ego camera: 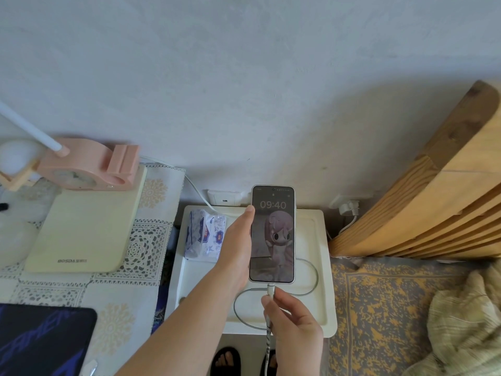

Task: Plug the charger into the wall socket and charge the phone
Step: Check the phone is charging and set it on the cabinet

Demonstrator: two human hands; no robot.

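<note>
Our phone, screen lit, hangs just above the white tray, gripped along its edge by our left hand. Our right hand pinches the cable plug at the phone's bottom port. The charger appears to sit in the wall socket. If we push at an angle, the plug could jam or slip out, and the looped cable may snag the tray.

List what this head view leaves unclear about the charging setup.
- Connector at the phone: too small to tell whether it is fully seated.
- Left hand: fingers hidden behind the phone.
- Cable: its far end runs behind the phone.
- Wall socket: whether the charger is plugged in is unclear, partly hidden by the phone.
- Right hand covers part of the cable.
</note>
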